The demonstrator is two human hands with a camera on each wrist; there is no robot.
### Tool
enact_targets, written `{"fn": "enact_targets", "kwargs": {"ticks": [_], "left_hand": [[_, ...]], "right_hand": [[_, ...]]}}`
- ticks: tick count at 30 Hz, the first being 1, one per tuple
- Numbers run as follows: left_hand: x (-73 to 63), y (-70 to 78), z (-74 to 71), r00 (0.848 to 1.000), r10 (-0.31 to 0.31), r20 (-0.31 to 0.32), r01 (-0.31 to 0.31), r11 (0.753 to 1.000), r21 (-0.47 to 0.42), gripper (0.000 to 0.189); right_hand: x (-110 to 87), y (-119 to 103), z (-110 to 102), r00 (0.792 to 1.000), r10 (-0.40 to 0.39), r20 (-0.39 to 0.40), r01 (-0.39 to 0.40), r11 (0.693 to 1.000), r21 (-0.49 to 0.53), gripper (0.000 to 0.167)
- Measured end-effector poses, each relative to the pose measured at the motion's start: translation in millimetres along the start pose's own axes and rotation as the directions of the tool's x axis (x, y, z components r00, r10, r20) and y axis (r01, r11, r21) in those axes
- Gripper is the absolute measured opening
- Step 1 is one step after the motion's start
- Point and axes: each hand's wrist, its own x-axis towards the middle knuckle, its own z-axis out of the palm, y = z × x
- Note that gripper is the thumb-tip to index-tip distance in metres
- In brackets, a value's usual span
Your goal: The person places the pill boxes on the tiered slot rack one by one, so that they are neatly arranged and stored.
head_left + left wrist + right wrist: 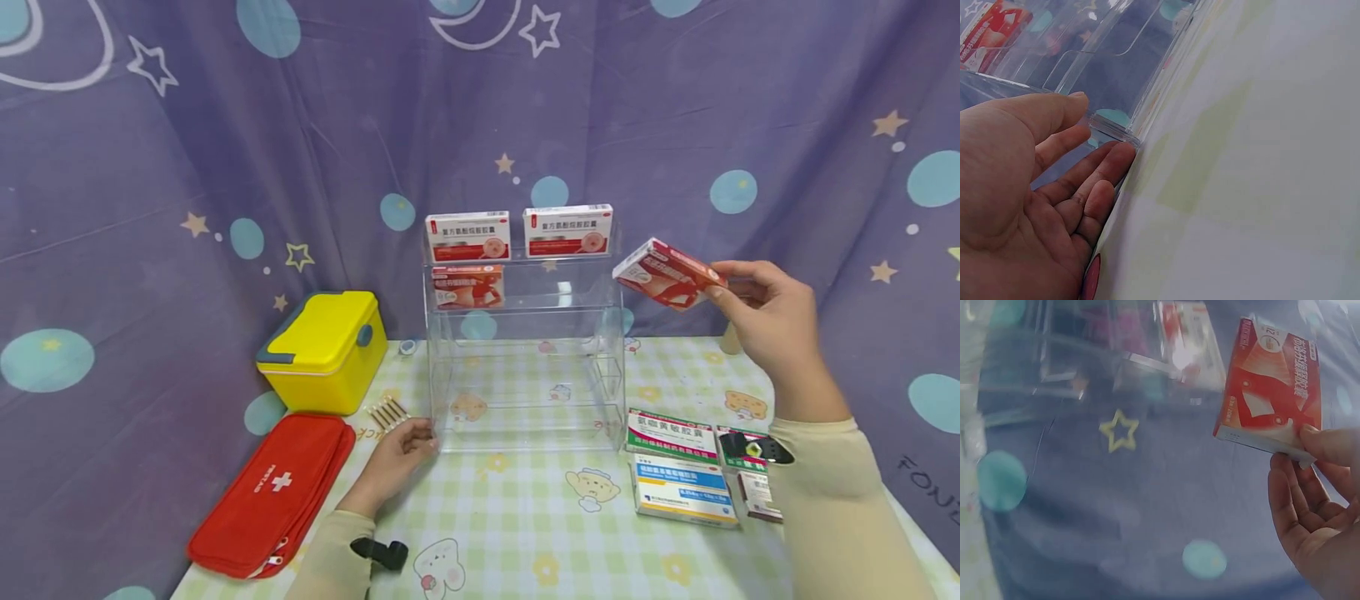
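In the head view my right hand (pixel 776 321) pinches one end of a red medicine box (pixel 670 273) between thumb and fingers, lifted beside the upper right of a clear tiered display rack (pixel 528 429). The right wrist view shows this red box (pixel 1275 387) tilted, its printed face visible, with the thumb on its lower corner. On the rack's top tier stand two white-and-red medicine boxes (pixel 468 237); a matching red box (pixel 468 287) sits on the left of the tier below. My left hand (pixel 401 462) has loosely bent fingers, fingertips right at the rack's lower left corner (pixel 1113 130).
Several medicine boxes (pixel 684 492) lie at the right, partly behind my right sleeve. On the left are a yellow lidded box (pixel 322 350), a red first-aid pouch (pixel 273 492) and several small brown-and-white sticks (pixel 387 412). A patterned curtain (pixel 360 108) hangs behind the table.
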Motion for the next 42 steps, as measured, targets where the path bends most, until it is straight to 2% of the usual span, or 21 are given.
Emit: {"fn": "enact_targets", "kwargs": {"ticks": [5,10,14,18,22,30,36,42], "left_hand": [[0.4,-1.1,-0.7,1.0,-0.01,0.005,0.01,1.0,-0.016,0.034],[-1.1,1.5,-3.0,1.0,-0.008,0.021,0.009,0.999,-0.04,0.034],[-2.1,2.6,-2.8,1.0,-0.002,0.023,0.004,0.999,-0.048,0.034],[-1.2,2.5,-1.6,1.0,-0.003,0.012,0.004,0.999,-0.044,0.033],[1.0,-1.0,0.0,1.0,0.002,0.007,-0.002,1.0,-0.022,0.033],[15.9,-31.8,-0.2,1.0,-0.005,0.022,0.006,1.0,-0.014,0.035],[16.5,-34.7,-4.3,0.998,0.005,0.066,-0.004,1.0,-0.016,0.037],[16.8,-35.2,-5.9,0.997,-0.002,0.08,0.004,1.0,-0.026,0.039]], "right_hand": [[20.0,-26,24,0.999,-0.046,0.008,0.045,0.999,0.028,0.033],[42.2,-41,51,0.996,-0.084,0.032,0.082,0.995,0.065,0.029],[56.9,-45,70,0.993,-0.092,0.076,0.091,0.996,0.01,0.028],[66.4,-42,86,0.991,-0.048,0.125,0.057,0.996,-0.064,0.028],[71.1,-40,96,0.99,-0.027,0.138,0.042,0.994,-0.105,0.028],[79.7,-43,106,0.989,-0.032,0.145,0.051,0.99,-0.13,0.024],[76.6,-35,112,0.982,0.006,0.19,0.029,0.983,-0.179,0.022],[69.3,-29,121,0.977,0.027,0.21,0.019,0.977,-0.213,0.018]]}}
